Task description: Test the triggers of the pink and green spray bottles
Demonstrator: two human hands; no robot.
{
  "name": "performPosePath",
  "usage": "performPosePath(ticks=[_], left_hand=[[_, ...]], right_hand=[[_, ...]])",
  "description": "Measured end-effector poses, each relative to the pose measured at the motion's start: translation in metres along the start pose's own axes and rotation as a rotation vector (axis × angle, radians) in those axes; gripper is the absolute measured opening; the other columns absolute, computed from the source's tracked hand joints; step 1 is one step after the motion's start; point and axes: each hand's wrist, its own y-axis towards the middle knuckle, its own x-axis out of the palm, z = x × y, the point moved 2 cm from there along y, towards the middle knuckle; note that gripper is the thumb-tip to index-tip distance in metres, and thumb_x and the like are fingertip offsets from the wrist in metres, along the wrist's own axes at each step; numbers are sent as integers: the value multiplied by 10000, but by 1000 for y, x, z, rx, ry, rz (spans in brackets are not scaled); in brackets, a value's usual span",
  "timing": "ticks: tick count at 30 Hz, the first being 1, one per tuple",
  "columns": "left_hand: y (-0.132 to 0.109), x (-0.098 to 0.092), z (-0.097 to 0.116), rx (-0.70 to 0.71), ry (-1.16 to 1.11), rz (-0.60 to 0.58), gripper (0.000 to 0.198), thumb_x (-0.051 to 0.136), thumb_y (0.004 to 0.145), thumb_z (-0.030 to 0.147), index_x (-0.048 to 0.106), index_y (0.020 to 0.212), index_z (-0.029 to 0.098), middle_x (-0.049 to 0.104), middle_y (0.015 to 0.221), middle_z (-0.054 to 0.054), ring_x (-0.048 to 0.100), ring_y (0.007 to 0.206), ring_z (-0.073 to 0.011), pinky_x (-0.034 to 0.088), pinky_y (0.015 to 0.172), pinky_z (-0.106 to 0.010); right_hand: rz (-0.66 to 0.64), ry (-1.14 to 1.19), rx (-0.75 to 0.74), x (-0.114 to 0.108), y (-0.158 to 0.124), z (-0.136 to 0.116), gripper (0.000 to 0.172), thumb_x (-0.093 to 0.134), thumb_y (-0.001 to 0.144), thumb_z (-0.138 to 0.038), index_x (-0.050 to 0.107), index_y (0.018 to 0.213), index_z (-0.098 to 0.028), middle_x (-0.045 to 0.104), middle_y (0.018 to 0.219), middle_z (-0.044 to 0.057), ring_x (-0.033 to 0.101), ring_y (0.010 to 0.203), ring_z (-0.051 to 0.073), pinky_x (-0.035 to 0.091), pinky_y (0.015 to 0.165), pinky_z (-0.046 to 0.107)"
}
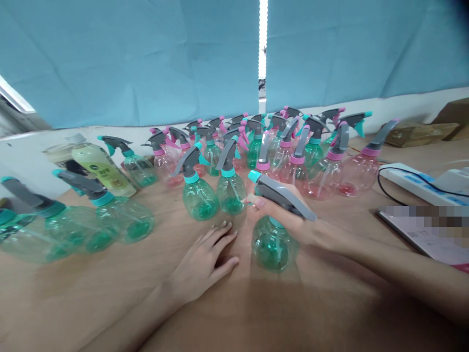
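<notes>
My right hand (293, 215) is wrapped round the neck and trigger head of a green spray bottle (275, 247) with a grey and teal sprayer. The bottle is close to upright near the middle of the wooden table. To its left, my left hand (208, 259) rests on the tabletop, fingers stretched forward and holding nothing. Just beyond my left fingertips stand two more green spray bottles, a nearer one (200, 198) and one beside it (230, 190). My right fingers partly hide the trigger and collar.
Pink and green spray bottles (295, 176) crowd the back. More green bottles (126, 217) stand at the left, before a yellow-green bottle (104, 166). A white power strip (414, 183) with a black cable, a flat tablet-like object (421, 239) and cardboard boxes (421, 134) lie at the right.
</notes>
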Motion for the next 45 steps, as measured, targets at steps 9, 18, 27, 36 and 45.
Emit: performPosePath(ticks=[9, 18, 27, 36, 45], left_hand=[[0, 0, 0, 5, -10, 11, 534, 448, 970, 497, 462, 1401, 182, 459, 1486, -118, 434, 1362, -284, 358, 1128, -497], [0, 1, -2, 0, 0, 7, 533, 444, 971, 495, 461, 1405, 184, 455, 1489, -116, 424, 1368, -293, 367, 1121, -506], [0, -1, 1, -9, 5, -10, 536, 446, 968, 497, 465, 1397, 175, 453, 1489, -124, 427, 1366, -295, 369, 1117, -513], [0, 1, -1, -14, -7, 3, 524, 459, 965, 499, 464, 1399, 205, 455, 1489, -108, 423, 1368, -293, 373, 1116, -505], [-1, -1, 0, -7, -24, 17, 504, 477, 963, 467, 472, 1393, 204, 467, 1480, -107, 442, 1356, -282, 368, 1123, -489]], right_hand=[[12, 107, 115, 2, -1, 1, 68, 602, 874, -299, 599, 893, -234, 532, 644, -54, 485, 576, 123, 416, 603, 291], [2, 102, 134, 2, -1, 0, 119, 588, 865, -315, 610, 926, -215, 506, 621, -49, 527, 643, 149, 421, 630, 305], [22, 42, 27, 0, -1, -2, 69, 569, 884, -307, 567, 844, -251, 548, 700, -39, 473, 605, 133, 405, 576, 281], [1, 12, 7, 0, 0, 0, 198, 535, 926, -338, 490, 762, -238, 483, 684, -39, 441, 618, 126, 397, 595, 278], [-3, -10, 33, 0, 3, -7, 305, 524, 928, -315, 403, 662, -226, 340, 615, -64, 299, 542, 101, 290, 498, 267]])
